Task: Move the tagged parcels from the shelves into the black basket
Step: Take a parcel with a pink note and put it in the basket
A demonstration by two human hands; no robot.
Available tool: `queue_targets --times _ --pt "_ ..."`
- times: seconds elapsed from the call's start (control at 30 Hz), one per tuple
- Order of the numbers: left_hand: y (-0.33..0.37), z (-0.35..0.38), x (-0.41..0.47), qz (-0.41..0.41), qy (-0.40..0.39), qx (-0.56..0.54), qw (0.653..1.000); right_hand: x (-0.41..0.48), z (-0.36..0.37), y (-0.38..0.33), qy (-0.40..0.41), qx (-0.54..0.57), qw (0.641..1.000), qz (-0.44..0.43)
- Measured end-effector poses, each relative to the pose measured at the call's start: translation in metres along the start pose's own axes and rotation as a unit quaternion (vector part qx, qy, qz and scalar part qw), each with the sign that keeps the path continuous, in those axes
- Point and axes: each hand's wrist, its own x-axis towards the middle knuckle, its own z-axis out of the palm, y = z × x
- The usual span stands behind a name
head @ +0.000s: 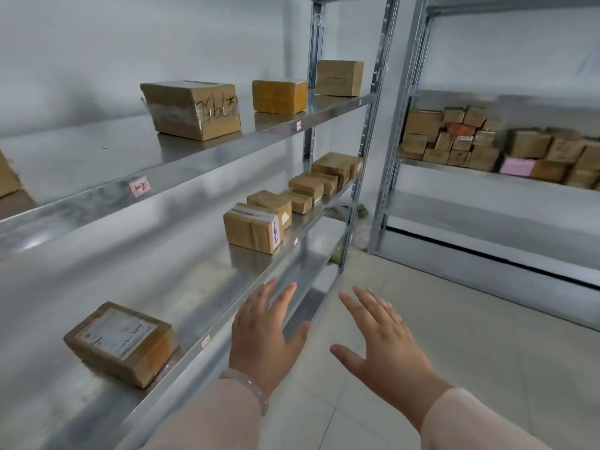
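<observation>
Brown taped parcels sit on a metal shelf unit [181,177] to my left. A flat parcel with a white label [121,342] lies on the lower shelf, near its front edge. Further along that shelf stands a labelled parcel [253,230], with a row of several smaller parcels [308,190] behind it. On the upper shelf rest a parcel with black handwriting [193,108] and two plain ones [280,95]. My left hand [264,332] hovers open over the lower shelf's front edge, to the right of the flat parcel. My right hand [383,342] is open above the floor. The black basket is out of view.
A second shelf unit [487,177] at the right holds a crowded pile of brown boxes [454,141] and a pink one [516,166]. Pale tiled floor [454,352] lies between the two units. Small tags [139,186] mark the shelf edges.
</observation>
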Motion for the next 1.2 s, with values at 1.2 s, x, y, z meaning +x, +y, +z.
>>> queue_targets --times 1.2 --pt "-0.086 0.139 0.358 -0.382 -0.042 0.089 0.919 0.476 0.077 0.133 -0.175 0.124 0.948 -0.236"
